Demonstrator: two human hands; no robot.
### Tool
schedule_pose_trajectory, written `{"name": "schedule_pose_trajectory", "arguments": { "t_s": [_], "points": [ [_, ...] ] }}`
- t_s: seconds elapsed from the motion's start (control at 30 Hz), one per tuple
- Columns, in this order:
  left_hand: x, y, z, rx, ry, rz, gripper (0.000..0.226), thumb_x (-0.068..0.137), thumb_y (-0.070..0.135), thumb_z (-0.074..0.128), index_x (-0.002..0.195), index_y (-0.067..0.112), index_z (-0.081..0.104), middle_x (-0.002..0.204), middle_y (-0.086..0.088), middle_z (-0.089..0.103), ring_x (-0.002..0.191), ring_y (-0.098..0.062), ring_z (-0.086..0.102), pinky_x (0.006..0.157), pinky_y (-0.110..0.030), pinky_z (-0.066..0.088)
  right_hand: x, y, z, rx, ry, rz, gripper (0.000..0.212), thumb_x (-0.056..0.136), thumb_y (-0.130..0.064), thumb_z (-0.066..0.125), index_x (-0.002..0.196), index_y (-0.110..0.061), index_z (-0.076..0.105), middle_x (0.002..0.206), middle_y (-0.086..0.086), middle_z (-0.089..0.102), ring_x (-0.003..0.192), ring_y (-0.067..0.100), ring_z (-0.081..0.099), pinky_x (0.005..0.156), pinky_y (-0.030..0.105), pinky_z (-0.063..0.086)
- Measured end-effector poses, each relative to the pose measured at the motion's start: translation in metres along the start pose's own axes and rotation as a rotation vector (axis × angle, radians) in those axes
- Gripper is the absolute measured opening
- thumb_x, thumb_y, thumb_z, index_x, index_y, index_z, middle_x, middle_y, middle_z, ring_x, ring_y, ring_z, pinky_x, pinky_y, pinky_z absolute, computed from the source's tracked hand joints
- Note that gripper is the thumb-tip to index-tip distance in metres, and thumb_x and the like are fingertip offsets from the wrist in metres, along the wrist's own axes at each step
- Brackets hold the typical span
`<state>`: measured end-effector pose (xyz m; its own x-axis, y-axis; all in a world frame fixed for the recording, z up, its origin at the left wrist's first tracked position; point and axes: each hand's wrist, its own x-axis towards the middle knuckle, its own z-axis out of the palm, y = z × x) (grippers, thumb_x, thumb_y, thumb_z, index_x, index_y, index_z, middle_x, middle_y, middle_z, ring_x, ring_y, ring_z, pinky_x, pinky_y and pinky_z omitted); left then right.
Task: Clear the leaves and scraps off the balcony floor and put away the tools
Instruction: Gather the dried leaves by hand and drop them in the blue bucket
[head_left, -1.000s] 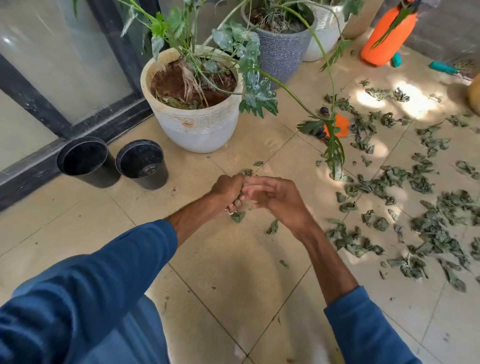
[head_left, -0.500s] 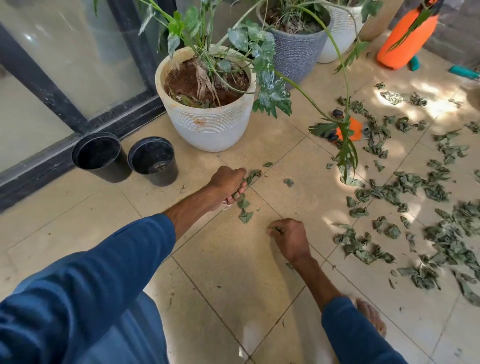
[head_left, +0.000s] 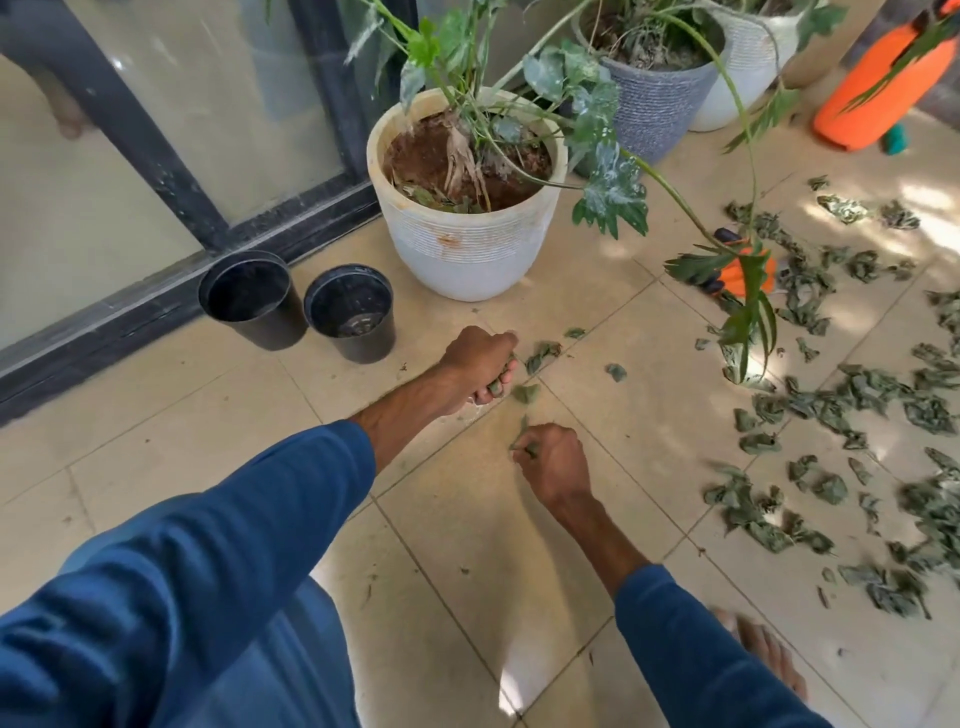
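Leaf-gathering, hand-picking stage; most of the job is judged outstanding.

- Left hand (head_left: 478, 364): is closing as a fist round a small wad of leaves (head_left: 496, 385), just above the floor tiles (head_left: 452, 561).
- Right hand (head_left: 553, 465): is pinching a single leaf (head_left: 519, 434) at tile level, fingers curled in.
- Stray leaves (head_left: 543, 353): a few are lying just beyond both hands, likely the next to go into the fist.
- Main scatter (head_left: 857, 395): is covering the tiles well to the right, untouched; the reach is going to have to shift that way, and the full fist is soon needing somewhere to empty.
- Orange-handled tool (head_left: 748, 270): is lying among the leaves under a drooping frond (head_left: 748, 312), not yet put away.
- Edges: white pot (head_left: 467, 249) and two black pots (head_left: 350, 306) are standing close ahead, against the door frame (head_left: 156, 156); the frond is hanging low over the scatter.
- Open room: bare tile is showing between and beneath the arms; a bare foot (head_left: 763, 649) is planted near the right sleeve.
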<state>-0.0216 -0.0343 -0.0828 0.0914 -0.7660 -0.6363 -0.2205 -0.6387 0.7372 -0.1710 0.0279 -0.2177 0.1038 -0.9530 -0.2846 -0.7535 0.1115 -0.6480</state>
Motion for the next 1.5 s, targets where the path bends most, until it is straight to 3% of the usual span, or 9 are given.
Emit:
{"name": "schedule_pose_trajectory", "arguments": {
  "t_s": [0.27,0.6,0.8,1.0,1.13,1.23,1.33,1.43,1.5],
  "points": [
    [0.001,-0.004,-0.008,-0.017,-0.001,0.013,0.039,0.100,0.031,0.051,0.065,0.015,0.056,0.050,0.003,0.052,0.037,-0.011,0.040,0.039,-0.017,0.025,0.035,-0.017,-0.041,0.373,0.065,0.037,0.028,0.069,-0.004,0.088,0.076,-0.028,0.075,0.087,0.000,0.077,0.082,0.016,0.074,0.081,0.037,0.061],
    [-0.001,0.000,-0.012,-0.024,-0.032,0.012,0.033,0.096,0.024,0.049,0.065,0.015,0.055,0.052,0.002,0.052,0.039,-0.012,0.039,0.040,-0.019,0.025,0.052,-0.019,-0.021,-0.056,-0.041,0.087,0.019,0.076,-0.010,0.083,0.086,-0.019,0.070,0.085,-0.009,0.066,0.083,0.013,0.067,0.072,0.022,0.050],
    [-0.001,0.000,-0.013,-0.018,-0.030,0.019,0.034,0.097,0.023,0.049,0.066,0.014,0.056,0.050,0.004,0.053,0.038,-0.011,0.040,0.039,-0.018,0.026,0.074,-0.020,-0.050,0.054,-0.003,0.075,0.029,0.078,-0.017,0.083,0.104,-0.009,0.072,0.094,-0.004,0.069,0.079,0.012,0.065,0.051,0.006,0.039],
    [-0.002,0.001,-0.014,-0.028,-0.044,0.047,0.032,0.096,0.024,0.050,0.066,0.015,0.057,0.051,0.003,0.053,0.040,-0.011,0.041,0.040,-0.019,0.027,0.117,-0.041,-0.068,0.045,0.089,0.071,0.018,0.077,-0.011,0.083,0.094,-0.014,0.079,0.092,-0.004,0.071,0.084,0.010,0.064,0.065,0.014,0.044],
    [0.000,-0.001,-0.014,-0.046,-0.049,0.049,0.032,0.097,0.025,0.051,0.068,0.014,0.057,0.053,0.003,0.053,0.041,-0.011,0.041,0.039,-0.019,0.027,0.118,-0.030,-0.040,-0.227,0.034,0.012,0.017,0.076,-0.017,0.084,0.091,-0.015,0.076,0.095,0.002,0.066,0.095,0.020,0.063,0.086,0.027,0.053],
    [0.002,0.000,-0.012,-0.045,-0.056,0.048,0.031,0.097,0.026,0.051,0.069,0.013,0.057,0.055,0.002,0.053,0.042,-0.012,0.041,0.039,-0.020,0.026,0.100,-0.026,-0.030,-0.255,0.094,-0.055,0.017,0.083,-0.015,0.078,0.100,-0.014,0.077,0.097,0.005,0.074,0.079,0.013,0.060,0.074,0.017,0.044],
    [0.002,0.001,-0.009,-0.089,-0.061,-0.003,0.033,0.099,0.029,0.051,0.069,0.014,0.055,0.053,0.003,0.053,0.043,-0.012,0.041,0.038,-0.019,0.026,0.082,-0.026,-0.041,-0.072,0.082,-0.014,0.018,0.081,-0.008,0.079,0.099,-0.012,0.079,0.095,0.001,0.076,0.076,0.011,0.062,0.077,0.020,0.052],
    [0.004,0.002,-0.007,-0.196,-0.042,-0.070,0.035,0.102,0.031,0.049,0.072,0.014,0.055,0.058,0.001,0.054,0.043,-0.012,0.042,0.037,-0.019,0.028,0.062,-0.035,-0.072,0.514,0.140,0.099,0.022,0.072,-0.002,0.087,0.091,-0.008,0.079,0.091,0.007,0.078,0.081,0.025,0.074,0.079,0.043,0.062],
    [0.006,0.002,-0.007,-0.257,-0.016,-0.113,0.034,0.102,0.031,0.047,0.074,0.014,0.054,0.063,-0.001,0.055,0.045,-0.013,0.042,0.038,-0.020,0.029,0.045,-0.054,-0.100,0.827,0.110,0.107,0.023,0.073,0.000,0.085,0.092,-0.009,0.077,0.093,0.009,0.078,0.085,0.027,0.075,0.073,0.038,0.062]
  ]
}}
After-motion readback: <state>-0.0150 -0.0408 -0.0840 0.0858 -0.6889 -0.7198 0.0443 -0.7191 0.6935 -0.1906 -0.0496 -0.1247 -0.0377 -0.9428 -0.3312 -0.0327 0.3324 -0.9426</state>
